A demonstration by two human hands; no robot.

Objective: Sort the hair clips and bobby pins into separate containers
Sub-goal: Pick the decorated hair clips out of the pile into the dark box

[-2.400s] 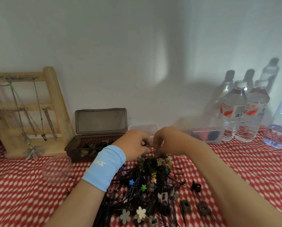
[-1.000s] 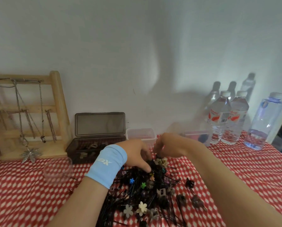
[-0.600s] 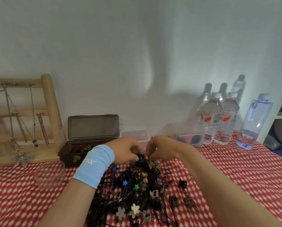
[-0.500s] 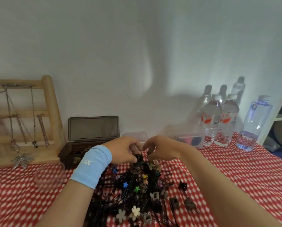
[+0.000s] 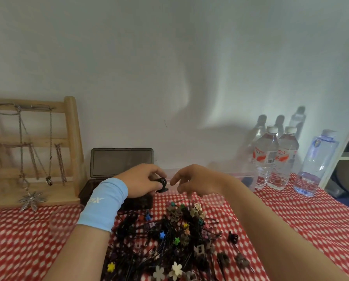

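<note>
Fingers (image 5: 156, 171) of the left hand (image 5: 141, 182) curled round a black hair clip (image 5: 162, 184), raised beside the open dark box (image 5: 121, 161), blue band (image 5: 104, 201) on that wrist, right hand (image 5: 196, 182) close by, fingers loose and drooping, above the heap of clips and pins (image 5: 169, 238).

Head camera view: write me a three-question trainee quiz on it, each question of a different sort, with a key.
1. True or false: the left hand holds a small black claw clip.
2. Pick one: the lid of the dark translucent plastic box is A) shut, B) raised open, C) missing.
3. Fill in: the mixed pile of hair clips and bobby pins lies on a red-and-white checked ____.

Key: 1 true; 2 B; 3 tablecloth.
</note>
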